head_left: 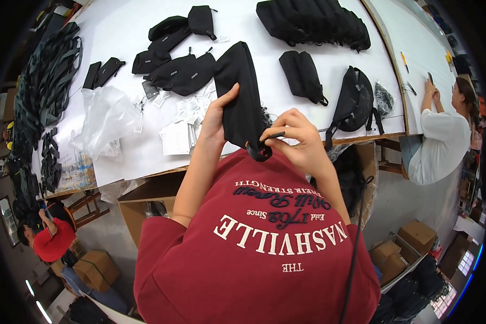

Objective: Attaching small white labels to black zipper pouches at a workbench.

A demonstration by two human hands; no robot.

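I hold a long black fabric pouch (240, 92) upright above the near edge of the white table (119, 32). My left hand (217, 120) grips its left side, thumb up against the fabric. My right hand (298, 141) is at the pouch's lower end and pinches a thin black zip pull or strap end (274, 135) between thumb and fingers. A small loop of black strap hangs under the pouch, just over my red shirt.
Several black pouches (178, 70) lie on the table, with a row of black bags (313, 21) at the back and a waist bag (355, 100). Clear plastic bags (107, 116), paper tags (182, 127), dark straps (46, 75). A person in white (443, 143) stands right; another in red (53, 240) is lower left. Cardboard boxes (146, 208) sit below.
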